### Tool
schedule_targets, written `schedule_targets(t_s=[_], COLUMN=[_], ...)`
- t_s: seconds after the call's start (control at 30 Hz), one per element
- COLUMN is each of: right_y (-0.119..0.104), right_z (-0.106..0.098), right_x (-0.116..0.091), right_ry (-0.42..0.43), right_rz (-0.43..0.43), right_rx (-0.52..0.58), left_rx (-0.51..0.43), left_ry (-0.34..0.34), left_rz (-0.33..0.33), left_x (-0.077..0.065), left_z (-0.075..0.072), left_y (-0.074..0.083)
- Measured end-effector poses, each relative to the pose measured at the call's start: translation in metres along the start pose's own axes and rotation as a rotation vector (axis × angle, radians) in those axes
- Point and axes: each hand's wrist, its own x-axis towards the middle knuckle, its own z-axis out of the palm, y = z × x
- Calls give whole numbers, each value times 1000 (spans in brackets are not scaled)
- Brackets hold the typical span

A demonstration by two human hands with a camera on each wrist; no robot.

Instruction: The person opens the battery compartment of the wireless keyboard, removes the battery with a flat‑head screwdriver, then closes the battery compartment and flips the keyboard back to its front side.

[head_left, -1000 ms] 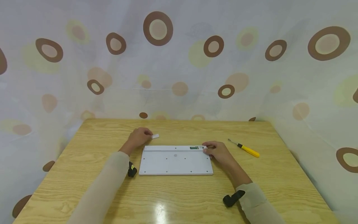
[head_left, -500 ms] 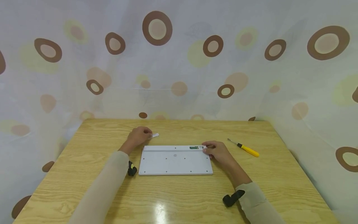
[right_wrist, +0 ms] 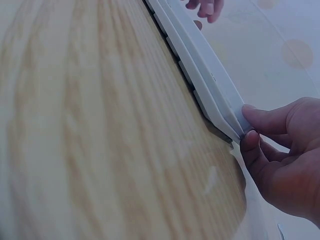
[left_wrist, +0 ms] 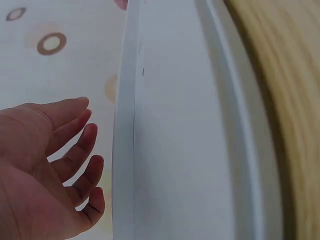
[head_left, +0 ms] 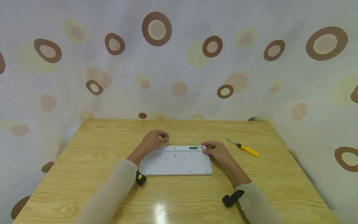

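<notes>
A white keyboard (head_left: 176,163) lies face down on the table, its screw-dotted back up. Near its far right corner a small uncovered compartment (head_left: 193,148) shows green inside. My right hand (head_left: 219,153) pinches that corner between thumb and fingers; the right wrist view shows the same hand (right_wrist: 287,150) gripping the edge. My left hand (head_left: 153,140) hovers by the far left edge. In the left wrist view, the left hand's loosely curled fingers (left_wrist: 75,155) hold nothing and stand apart from the keyboard. The small white piece seen earlier is out of sight now.
A screwdriver (head_left: 247,149) with a yellow handle lies on the wooden table (head_left: 179,199), right of the keyboard. Behind the table hangs a pale curtain (head_left: 179,62) with brown and yellow circles.
My left hand has let go of the small white piece and moved right, toward the keyboard's far edge. The right hand stays at the corner.
</notes>
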Motion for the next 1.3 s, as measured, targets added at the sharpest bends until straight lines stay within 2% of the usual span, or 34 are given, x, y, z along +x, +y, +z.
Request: schedule_targets(t_s=[0.17, 0.37, 0.53, 0.73, 0.97, 1.1, 1.3], right_y=[0, -3, -3, -5, -5, -1, 5], right_z=[0, -1, -2, -3, -6, -23, -71], right_x=[0, 0, 0, 0, -2, -8, -18], right_ry=[2, -4, -13, -21, -40, -54, 7], right_rz=[7, 17, 14, 28, 15, -34, -113], right_rx=[-2, 0, 0, 31, 19, -19, -55], left_rx=[-41, -83, -96, -48, -7, -9, -22], left_ry=[-28, -51, -54, -45, -14, -14, -21], left_rz=[34, 58, 61, 70, 57, 71, 62], left_x=[-3, -3, 4, 8, 6, 6, 6], left_z=[22, 43, 57, 67, 71, 72, 73], left_y=[19, 30, 35, 40, 44, 44, 42])
